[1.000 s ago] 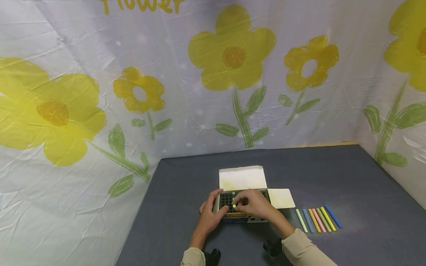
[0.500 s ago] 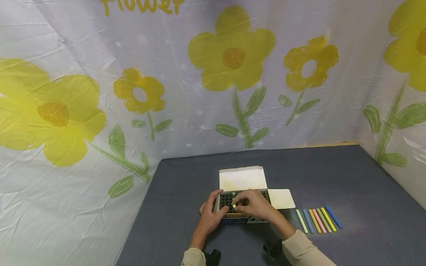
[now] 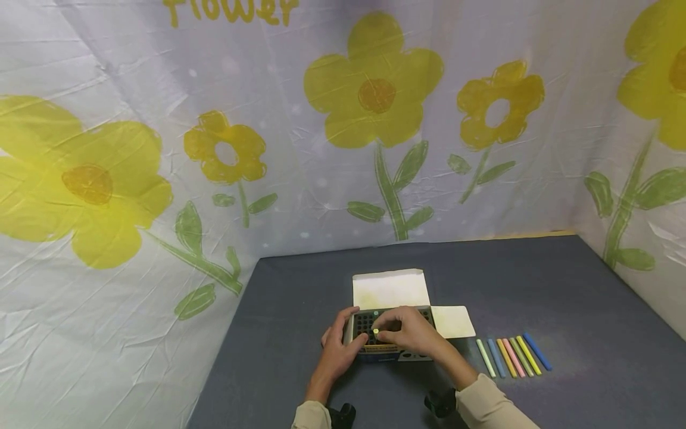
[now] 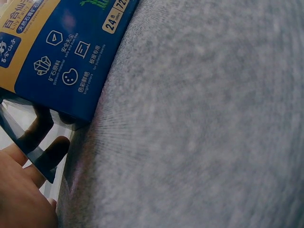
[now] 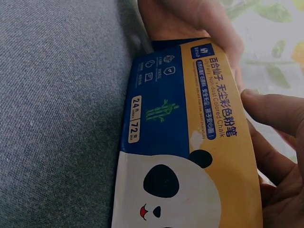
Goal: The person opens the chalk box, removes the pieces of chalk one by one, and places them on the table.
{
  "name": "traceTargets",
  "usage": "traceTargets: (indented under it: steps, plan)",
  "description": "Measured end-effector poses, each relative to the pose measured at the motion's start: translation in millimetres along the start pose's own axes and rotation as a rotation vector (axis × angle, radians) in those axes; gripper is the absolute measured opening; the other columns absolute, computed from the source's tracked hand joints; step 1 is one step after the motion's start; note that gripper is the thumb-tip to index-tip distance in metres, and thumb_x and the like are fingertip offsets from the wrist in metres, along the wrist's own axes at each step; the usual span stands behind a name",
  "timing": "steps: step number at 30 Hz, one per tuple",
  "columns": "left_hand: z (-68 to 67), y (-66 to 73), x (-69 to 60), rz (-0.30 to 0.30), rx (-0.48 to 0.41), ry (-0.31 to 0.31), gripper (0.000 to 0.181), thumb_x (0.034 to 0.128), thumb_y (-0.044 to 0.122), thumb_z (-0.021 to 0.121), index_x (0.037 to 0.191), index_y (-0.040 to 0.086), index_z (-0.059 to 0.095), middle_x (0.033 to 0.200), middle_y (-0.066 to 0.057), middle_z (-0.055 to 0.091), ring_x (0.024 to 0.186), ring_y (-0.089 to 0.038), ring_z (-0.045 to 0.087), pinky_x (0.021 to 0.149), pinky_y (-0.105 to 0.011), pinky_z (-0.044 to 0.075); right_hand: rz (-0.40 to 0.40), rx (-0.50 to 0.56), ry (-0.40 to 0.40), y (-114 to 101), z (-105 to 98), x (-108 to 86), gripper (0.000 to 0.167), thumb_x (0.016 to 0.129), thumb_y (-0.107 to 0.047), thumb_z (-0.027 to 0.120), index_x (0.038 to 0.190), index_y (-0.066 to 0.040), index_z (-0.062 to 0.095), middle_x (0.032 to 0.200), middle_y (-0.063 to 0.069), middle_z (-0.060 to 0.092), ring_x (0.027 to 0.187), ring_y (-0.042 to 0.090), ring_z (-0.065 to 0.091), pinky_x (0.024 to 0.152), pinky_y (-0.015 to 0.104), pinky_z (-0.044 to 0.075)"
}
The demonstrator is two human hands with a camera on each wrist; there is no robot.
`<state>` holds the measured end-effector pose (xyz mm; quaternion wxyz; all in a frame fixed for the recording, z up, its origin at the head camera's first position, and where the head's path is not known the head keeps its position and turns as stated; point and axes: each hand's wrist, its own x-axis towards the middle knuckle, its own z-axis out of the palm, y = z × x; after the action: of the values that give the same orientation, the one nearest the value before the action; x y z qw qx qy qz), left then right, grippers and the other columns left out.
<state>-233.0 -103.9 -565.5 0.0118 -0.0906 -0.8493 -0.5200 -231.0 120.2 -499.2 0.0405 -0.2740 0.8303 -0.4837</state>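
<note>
A chalk box [image 3: 383, 356], its lid folded back, stands on the table in the head view, with a dark grid of holes [image 3: 364, 322] inside. My left hand [image 3: 336, 347] grips its left end, thumb at the near rim and index finger at the far one. Over the middle of the grid my right hand [image 3: 409, 331] pinches a yellow chalk stick [image 3: 376, 331] between thumb and fingertips; its lower part is hidden. The right wrist view shows the box's panda-printed front [image 5: 166, 128], and the left wrist view shows fingers [image 4: 35, 142] around the clear-edged end.
Right of the box several chalk sticks [image 3: 513, 356] lie in a row on the dark grey table [image 3: 300, 286]. The white lid [image 3: 391, 288] leans back behind the box, and a side flap [image 3: 453, 320] spreads to the right. A flower-printed cloth [image 3: 300, 196] hangs behind the table.
The yellow chalk and my right fingertips have risen slightly and shifted a little left. My left hand and the box stay in place.
</note>
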Motion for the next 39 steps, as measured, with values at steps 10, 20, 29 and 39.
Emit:
traceTargets:
  steps: [10, 20, 29, 39]
  plan:
    - [0.5, -0.4, 1.2, 0.015, -0.011, 0.006, 0.056, 0.0919, 0.038, 0.070, 0.142, 0.047, 0.048, 0.139, 0.007, 0.060, 0.128, -0.028, 0.039, 0.102, -0.061, 0.031, -0.063, -0.047, 0.062, 0.7, 0.4, -0.7, 0.018, 0.092, -0.017, 0.075, 0.110, -0.011, 0.077, 0.097, -0.001, 0.075, 0.087, 0.006, 0.064, 0.077, 0.028, 0.054]
    - [1.3, -0.2, 3.0, 0.032, -0.003, 0.014, 0.056, 0.0910, 0.035, 0.071, 0.142, 0.044, 0.049, 0.138, 0.004, 0.062, 0.121, -0.025, 0.042, 0.104, -0.061, 0.025, -0.136, 0.002, 0.196, -1.1, -0.4, -2.5, 0.021, 0.094, -0.017, 0.073, 0.113, -0.007, 0.074, 0.093, 0.001, 0.071, 0.076, 0.003, 0.056, 0.066, 0.026, 0.051]
    - [3.4, -1.4, 2.6, 0.015, -0.005, 0.022, 0.057, 0.0896, 0.035, 0.071, 0.142, 0.043, 0.050, 0.137, 0.001, 0.062, 0.122, -0.028, 0.043, 0.105, -0.063, 0.023, -0.115, 0.077, 0.262, -1.5, -4.0, -1.3, 0.020, 0.097, -0.018, 0.071, 0.115, -0.010, 0.071, 0.093, 0.005, 0.073, 0.064, 0.012, 0.057, 0.060, 0.028, 0.048]
    - [2.1, -1.6, 1.7, 0.031, -0.010, 0.017, 0.057, 0.0900, 0.034, 0.071, 0.142, 0.043, 0.050, 0.139, -0.001, 0.061, 0.122, -0.029, 0.047, 0.108, -0.062, 0.016, -0.132, 0.147, 0.287, 0.8, -13.9, -3.2, 0.019, 0.099, -0.012, 0.067, 0.117, -0.014, 0.069, 0.087, 0.015, 0.074, 0.061, 0.012, 0.053, 0.061, 0.029, 0.047]
